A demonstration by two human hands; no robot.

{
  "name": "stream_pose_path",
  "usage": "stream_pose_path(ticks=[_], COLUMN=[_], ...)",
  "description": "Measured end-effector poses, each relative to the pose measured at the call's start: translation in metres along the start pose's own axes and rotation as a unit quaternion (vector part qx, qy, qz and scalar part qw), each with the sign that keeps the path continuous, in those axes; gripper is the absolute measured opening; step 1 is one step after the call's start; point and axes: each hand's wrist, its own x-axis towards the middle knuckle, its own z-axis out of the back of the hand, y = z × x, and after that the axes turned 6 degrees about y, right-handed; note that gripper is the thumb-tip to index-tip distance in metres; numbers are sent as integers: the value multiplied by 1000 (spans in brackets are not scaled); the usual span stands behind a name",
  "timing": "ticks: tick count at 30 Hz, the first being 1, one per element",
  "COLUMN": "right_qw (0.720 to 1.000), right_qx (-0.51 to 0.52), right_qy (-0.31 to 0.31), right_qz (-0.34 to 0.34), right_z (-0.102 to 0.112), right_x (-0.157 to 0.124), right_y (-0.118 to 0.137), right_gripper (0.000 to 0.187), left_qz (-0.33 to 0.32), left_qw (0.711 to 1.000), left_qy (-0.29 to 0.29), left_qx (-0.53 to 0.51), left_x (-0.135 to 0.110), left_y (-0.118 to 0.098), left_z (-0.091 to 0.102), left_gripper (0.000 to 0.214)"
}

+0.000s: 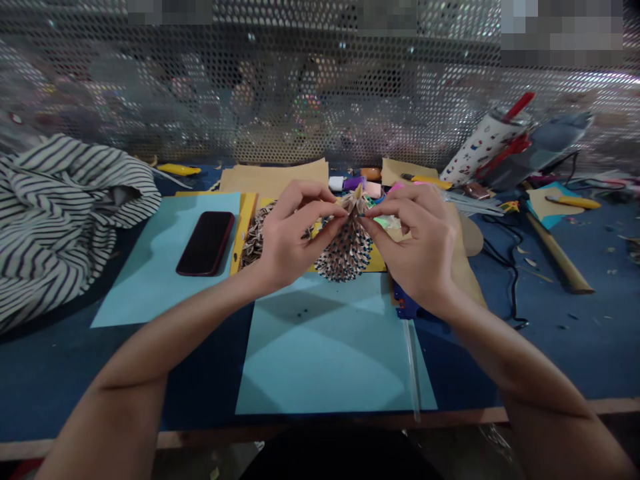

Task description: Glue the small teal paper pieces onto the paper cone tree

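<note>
We sit at a blue workbench (pixel 560 347); above a pale blue card (pixel 325 360), our left hand (pixel 293 233) and right hand (pixel 415 243) pinch a folded paper cone (pixel 345 257) near its tip; squeezing too hard could crush its pleats.

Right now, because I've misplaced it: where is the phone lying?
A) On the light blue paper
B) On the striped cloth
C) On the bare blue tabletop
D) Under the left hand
A. The phone lies flat on the light blue paper, just left of the left hand.
</note>
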Motion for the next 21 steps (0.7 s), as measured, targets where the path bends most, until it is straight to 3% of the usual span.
stream_pose_path(ticks=[11,21], right_qw=[1000,998], right_qx=[-8,22], right_qy=[1,-58], right_qz=[-6,32], right_z=[6,16], right_x=[-2,-20], right_y=[2,17], right_gripper=[4,8], left_qz=[12,14], left_qw=[1000,1000], left_qy=[10,4], left_qx=[-10,-23], left_x=[2,5], left_y=[3,2], left_z=[-4,-2], left_gripper=[3,5])
